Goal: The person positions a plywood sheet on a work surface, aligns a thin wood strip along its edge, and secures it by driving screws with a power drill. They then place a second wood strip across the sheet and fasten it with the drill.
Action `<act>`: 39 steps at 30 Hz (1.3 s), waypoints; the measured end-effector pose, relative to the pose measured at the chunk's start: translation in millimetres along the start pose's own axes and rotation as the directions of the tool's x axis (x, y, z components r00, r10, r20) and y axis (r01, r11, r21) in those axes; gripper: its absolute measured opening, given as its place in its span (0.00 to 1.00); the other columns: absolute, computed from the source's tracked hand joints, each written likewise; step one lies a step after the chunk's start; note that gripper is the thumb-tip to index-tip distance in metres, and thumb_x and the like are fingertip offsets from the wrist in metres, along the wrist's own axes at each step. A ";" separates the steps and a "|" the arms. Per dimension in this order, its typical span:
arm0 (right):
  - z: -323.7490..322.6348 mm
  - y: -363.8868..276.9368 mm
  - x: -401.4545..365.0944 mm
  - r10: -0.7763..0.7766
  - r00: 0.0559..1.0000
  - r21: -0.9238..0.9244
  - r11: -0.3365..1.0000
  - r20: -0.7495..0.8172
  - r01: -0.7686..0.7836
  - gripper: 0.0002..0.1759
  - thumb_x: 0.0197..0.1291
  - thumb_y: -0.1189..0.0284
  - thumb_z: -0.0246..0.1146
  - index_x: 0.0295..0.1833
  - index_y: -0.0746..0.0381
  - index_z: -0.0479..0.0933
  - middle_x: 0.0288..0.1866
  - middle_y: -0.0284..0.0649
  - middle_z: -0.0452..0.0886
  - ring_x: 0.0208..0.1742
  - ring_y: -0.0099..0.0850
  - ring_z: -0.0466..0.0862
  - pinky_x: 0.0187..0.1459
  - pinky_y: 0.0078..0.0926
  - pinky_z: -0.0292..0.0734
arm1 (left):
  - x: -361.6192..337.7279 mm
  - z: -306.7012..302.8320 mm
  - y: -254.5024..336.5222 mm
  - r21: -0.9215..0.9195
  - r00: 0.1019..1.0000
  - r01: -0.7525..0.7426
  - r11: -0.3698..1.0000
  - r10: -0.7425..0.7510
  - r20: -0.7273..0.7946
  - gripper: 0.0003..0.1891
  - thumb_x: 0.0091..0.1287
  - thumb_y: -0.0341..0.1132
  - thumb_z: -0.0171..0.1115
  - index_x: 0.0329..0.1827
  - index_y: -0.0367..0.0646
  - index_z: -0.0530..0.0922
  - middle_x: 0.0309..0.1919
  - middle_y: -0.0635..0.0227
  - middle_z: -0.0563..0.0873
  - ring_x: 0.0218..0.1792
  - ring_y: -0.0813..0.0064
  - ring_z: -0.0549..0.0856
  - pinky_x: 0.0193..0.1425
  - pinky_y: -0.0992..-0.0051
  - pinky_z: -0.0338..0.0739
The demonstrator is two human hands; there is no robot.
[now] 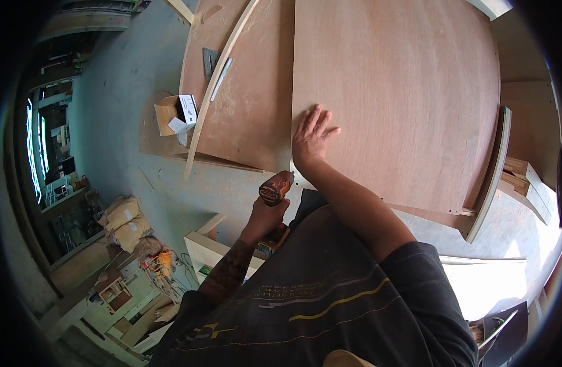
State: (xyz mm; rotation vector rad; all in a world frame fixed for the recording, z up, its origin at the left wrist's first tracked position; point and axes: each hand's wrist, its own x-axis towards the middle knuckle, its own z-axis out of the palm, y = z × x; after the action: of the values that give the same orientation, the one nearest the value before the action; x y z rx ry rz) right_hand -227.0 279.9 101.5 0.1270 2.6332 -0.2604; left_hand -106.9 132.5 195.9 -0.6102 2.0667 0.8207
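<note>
My left hand [265, 215], on a tattooed forearm, grips an orange-brown power drill [275, 188]. The drill's nose points at the near left corner of a large plywood panel [403, 98]. My right hand [310, 139] lies flat on that panel close to its left edge, fingers spread and pointing away from me. The drill sits just below and left of that hand. A wooden edge strip [492, 177] runs along the panel's right side.
A second plywood sheet [250, 104] lies to the left, with a long curved wooden strip [215, 85] across it. An open cardboard box [176, 114] rests on the concrete floor [119, 104]. Sacks [127, 221] and a cluttered workbench [119, 287] are lower left; wooden blocks [526, 183] are right.
</note>
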 end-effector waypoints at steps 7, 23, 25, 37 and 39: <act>-3.4 -0.6 1.8 0.019 1.000 0.000 1.000 0.019 -0.019 0.45 0.76 0.67 0.61 0.89 0.70 0.47 0.92 0.65 0.36 0.88 0.74 0.44 0.71 0.95 0.51 | 5.1 -4.4 -6.2 0.047 0.996 -0.086 0.995 0.088 -0.032 0.17 0.69 0.43 0.70 0.42 0.34 0.83 0.26 0.63 0.88 0.28 0.71 0.89 0.36 0.66 0.83; -21.1 10.7 -10.7 -0.050 0.998 0.059 0.997 0.046 0.048 0.74 0.51 0.43 0.82 0.87 0.71 0.47 0.89 0.71 0.38 0.87 0.76 0.44 0.75 0.86 0.55 | 38.2 -131.8 17.2 -0.396 0.795 -0.594 0.700 0.437 -0.420 0.18 0.77 0.33 0.68 0.65 0.36 0.80 0.37 0.76 0.84 0.32 0.88 0.81 0.36 0.81 0.76; -20.4 10.7 1.3 -0.032 0.998 0.133 0.990 -0.047 0.038 0.62 0.57 0.42 0.77 0.83 0.70 0.57 0.87 0.72 0.46 0.87 0.76 0.46 0.76 0.86 0.50 | 72.2 -147.0 22.8 -0.430 0.738 -0.667 0.609 0.460 -0.493 0.23 0.78 0.36 0.69 0.71 0.36 0.76 0.47 0.70 0.85 0.43 0.83 0.84 0.49 0.76 0.81; -104.1 24.6 246.8 0.126 0.945 0.223 0.973 -0.302 -0.059 0.51 0.65 0.42 0.71 0.82 0.61 0.61 0.84 0.63 0.55 0.88 0.66 0.49 0.80 0.74 0.52 | 200.6 -141.5 -12.2 -0.155 0.514 -0.827 0.540 0.616 -0.597 0.16 0.76 0.41 0.71 0.58 0.42 0.78 0.51 0.62 0.86 0.52 0.65 0.86 0.59 0.62 0.82; -120.7 29.4 289.7 0.122 0.899 0.177 0.983 -0.421 -0.051 0.42 0.67 0.48 0.70 0.80 0.55 0.66 0.80 0.51 0.63 0.84 0.58 0.59 0.76 0.70 0.60 | 190.6 -147.9 -3.7 -0.328 0.599 -0.799 0.504 0.612 -0.517 0.14 0.77 0.38 0.69 0.57 0.43 0.77 0.53 0.61 0.83 0.54 0.64 0.83 0.61 0.59 0.79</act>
State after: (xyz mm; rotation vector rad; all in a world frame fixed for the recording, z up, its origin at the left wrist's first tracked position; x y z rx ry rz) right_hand -532.7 346.1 62.2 0.3985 3.0312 -0.4632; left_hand -285.1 -3.1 105.8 -0.1029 2.4309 1.9719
